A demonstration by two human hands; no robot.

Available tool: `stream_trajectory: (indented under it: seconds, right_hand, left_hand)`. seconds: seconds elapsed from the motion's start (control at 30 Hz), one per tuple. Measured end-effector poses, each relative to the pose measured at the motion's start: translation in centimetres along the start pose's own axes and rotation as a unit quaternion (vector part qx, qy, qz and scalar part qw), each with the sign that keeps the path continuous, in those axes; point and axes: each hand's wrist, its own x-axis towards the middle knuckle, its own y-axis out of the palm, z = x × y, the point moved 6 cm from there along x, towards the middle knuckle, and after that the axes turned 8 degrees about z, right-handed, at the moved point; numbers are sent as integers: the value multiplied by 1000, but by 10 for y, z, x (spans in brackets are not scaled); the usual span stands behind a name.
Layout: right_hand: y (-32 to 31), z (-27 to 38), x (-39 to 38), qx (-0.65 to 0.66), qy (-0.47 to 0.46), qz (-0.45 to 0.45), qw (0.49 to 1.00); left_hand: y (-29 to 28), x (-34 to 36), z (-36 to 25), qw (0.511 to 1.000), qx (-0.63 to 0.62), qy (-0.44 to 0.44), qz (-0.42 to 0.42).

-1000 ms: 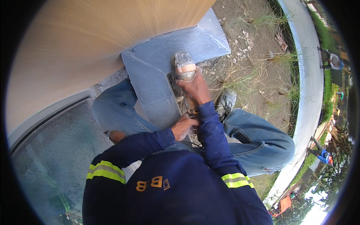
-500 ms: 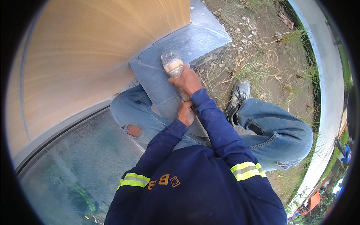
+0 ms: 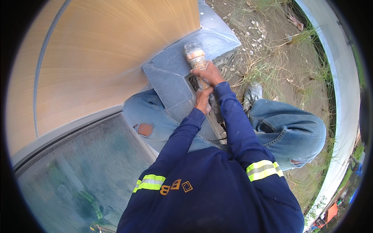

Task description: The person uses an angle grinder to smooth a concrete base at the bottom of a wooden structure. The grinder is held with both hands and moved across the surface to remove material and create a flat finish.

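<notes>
Pointing toward 12 o'clock, a long-bodied power tool, its head cloudy-clear and crinkled with a pale orange band, sits just above centre over matte gray stone slabs; I cannot tell whether it touches them. The right hand is clamped around the body behind the head, the left hand wrapped farther back. Smooth wood-grain panelling spans 10 to 12 o'clock, dusty glass 8 o'clock, grassy soil 2 o'clock.
</notes>
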Motion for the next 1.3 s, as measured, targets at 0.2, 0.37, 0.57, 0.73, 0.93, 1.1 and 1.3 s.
stream_trajectory:
  seconds: [0.2,0.37,0.57,0.73,0.93,1.1,1.3]
  right_hand:
    - [-45,-14,0,-53,44,-45,997]
    - [-13,-5,-16,-42,5,-7,999]
    - [28,9,-23,-124,-3,40,991]
    - [18,5,1,-95,0,16,995]
    - [-21,11,29,-88,-20,-45,995]
    - [-7,14,20,-61,-15,46,997]
    - [16,17,-13,-44,-35,51,997]
  left_hand:
    - [38,1,17,999,-22,-21,14]
    - [16,-16,22,999,-33,4,-19]
    - [-15,-30,23,994,-80,13,-70]
    - [-15,-9,15,999,-31,-10,-42]
    - [13,19,0,999,-5,26,-32]
    - [14,7,3,997,-28,50,-44]
    - [4,-26,16,996,-56,21,-70]
